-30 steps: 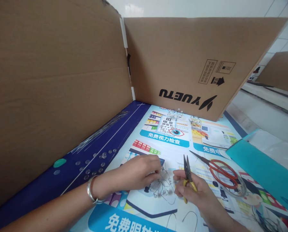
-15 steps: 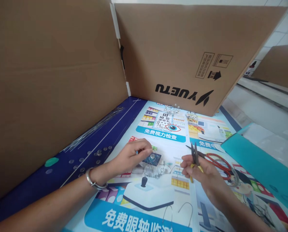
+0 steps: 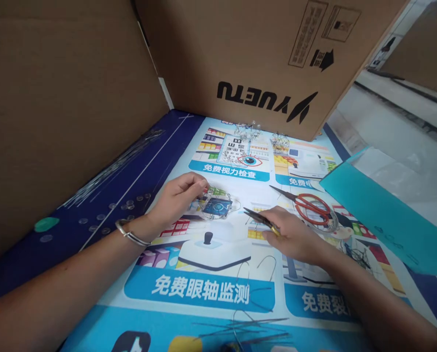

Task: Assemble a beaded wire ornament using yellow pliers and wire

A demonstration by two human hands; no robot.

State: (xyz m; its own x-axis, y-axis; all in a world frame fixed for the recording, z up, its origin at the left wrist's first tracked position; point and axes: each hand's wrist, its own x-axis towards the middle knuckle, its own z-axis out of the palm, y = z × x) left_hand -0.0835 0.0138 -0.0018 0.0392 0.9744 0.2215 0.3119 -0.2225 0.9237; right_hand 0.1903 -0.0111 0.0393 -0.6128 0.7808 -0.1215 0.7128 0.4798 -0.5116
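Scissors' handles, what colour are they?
The scissors' handles are red; they show best in the head view.

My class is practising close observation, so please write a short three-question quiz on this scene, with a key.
1. Multiple choice: What does the right hand hold?
A) a hammer
B) yellow-handled pliers
C) a paintbrush

2. True or false: The red-handled scissors lie on the printed sheet, out of both hands.

3. Short answer: Which hand is nearer to the beaded wire piece?

Key:
1. B
2. True
3. The left hand
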